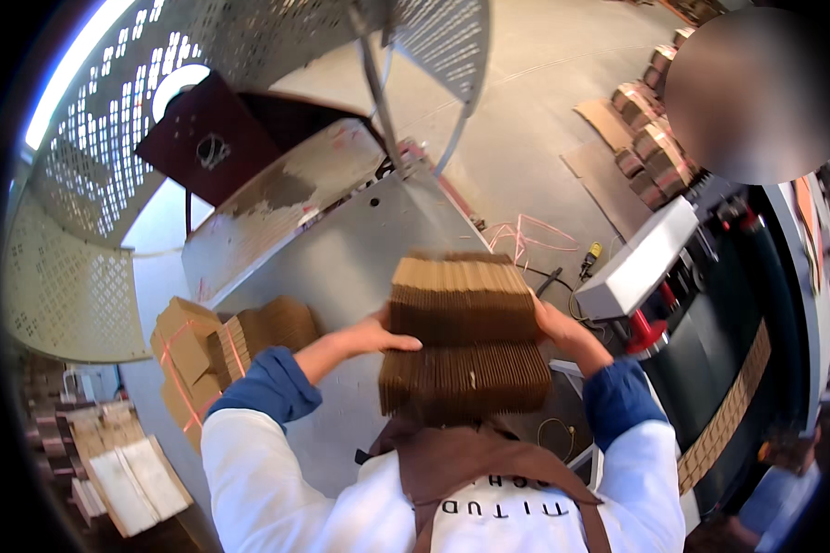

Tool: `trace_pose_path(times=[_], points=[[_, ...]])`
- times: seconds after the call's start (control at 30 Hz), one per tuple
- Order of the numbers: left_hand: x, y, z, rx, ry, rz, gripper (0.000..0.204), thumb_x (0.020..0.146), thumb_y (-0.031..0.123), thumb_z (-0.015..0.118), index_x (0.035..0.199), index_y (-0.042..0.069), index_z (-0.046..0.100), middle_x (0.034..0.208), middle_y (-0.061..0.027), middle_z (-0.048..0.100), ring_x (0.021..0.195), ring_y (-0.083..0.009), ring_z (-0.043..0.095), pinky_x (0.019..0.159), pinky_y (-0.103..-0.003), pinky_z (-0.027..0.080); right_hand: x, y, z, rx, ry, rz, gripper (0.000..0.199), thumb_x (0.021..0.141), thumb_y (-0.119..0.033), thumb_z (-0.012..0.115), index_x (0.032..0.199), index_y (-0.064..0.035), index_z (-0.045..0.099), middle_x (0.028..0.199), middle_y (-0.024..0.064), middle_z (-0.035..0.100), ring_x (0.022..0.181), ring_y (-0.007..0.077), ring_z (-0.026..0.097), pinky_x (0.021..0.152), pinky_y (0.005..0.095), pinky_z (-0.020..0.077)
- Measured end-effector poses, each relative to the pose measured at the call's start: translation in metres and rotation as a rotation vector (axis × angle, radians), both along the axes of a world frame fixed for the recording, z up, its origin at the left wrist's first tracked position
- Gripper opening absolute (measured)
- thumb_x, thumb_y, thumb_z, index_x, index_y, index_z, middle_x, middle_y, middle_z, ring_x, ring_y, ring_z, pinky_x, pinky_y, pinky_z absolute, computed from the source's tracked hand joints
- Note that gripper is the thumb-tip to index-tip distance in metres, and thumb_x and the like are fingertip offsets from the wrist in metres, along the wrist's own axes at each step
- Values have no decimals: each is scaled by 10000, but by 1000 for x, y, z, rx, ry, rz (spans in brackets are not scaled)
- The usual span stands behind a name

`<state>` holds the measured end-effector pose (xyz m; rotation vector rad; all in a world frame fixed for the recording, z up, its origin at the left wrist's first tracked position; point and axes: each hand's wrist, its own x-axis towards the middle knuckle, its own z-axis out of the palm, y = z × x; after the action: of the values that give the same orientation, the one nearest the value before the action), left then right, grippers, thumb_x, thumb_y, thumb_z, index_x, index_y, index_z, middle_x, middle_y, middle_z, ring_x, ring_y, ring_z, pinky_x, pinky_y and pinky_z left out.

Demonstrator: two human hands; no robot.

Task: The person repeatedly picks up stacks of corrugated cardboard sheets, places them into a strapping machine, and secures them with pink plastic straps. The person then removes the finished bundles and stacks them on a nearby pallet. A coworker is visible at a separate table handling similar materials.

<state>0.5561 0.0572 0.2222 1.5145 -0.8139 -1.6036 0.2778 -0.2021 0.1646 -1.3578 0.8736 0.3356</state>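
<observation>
A thick stack of flat brown cardboard sheets (pixel 464 323) is held upright between both hands, in front of my chest and above a grey metal table (pixel 341 267). My left hand (pixel 383 334) presses against the stack's left side. My right hand (pixel 551 324) presses against its right side. The stack shows two layers, an upper and a lower one. Both forearms wear blue cuffs over white sleeves.
A tied bundle of cardboard (pixel 217 346) lies at the table's left. Perforated metal guards (pixel 92 184) curve at the left and top. A dark machine with a grey box (pixel 636 263) stands at the right. More tied bundles (pixel 655 138) sit on the concrete floor. Another person is at the upper right.
</observation>
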Motion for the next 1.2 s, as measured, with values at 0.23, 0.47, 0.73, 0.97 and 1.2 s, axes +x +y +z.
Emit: trace_pose_path(times=[0.23,0.47,0.73,0.97,1.2], points=[[131,30,-12,429,411,298,553,860,355,694,1274,26,529,1206,-85,614,1089,-197,597,931,-350,485,234,-59,-35,-50,113,559,873,919,-698,220,1123,53,616,896,175,642,674,271,634,577,338,513],[193,24,-98,638,518,341,568,829,558,654,1148,89,634,1020,-56,688,865,-158,660,739,-335,540,326,-72,-150,-382,-38,805,994,917,-715,167,1091,176,572,942,317,629,952,387,618,813,452,476],[164,32,-88,223,89,732,590,778,247,779,1268,13,549,1211,-83,611,1051,-206,604,903,-334,493,388,-65,-47,-645,-164,753,745,976,-585,195,1032,-12,668,954,296,639,907,490,594,802,521,455],[180,-15,-112,56,-316,938,1143,600,136,893,1494,88,184,1441,-103,411,1313,-241,409,1083,-349,348,420,-87,-74,-704,-657,406,346,1002,-293,398,1189,-29,521,1015,241,634,935,430,615,802,458,482],[159,-53,-174,135,-384,994,1190,620,274,879,1511,80,114,1470,-176,359,1355,-324,364,1079,-370,353,363,-125,-155,-492,-396,215,509,1026,-396,314,1163,37,543,1006,144,635,951,266,574,858,365,451]])
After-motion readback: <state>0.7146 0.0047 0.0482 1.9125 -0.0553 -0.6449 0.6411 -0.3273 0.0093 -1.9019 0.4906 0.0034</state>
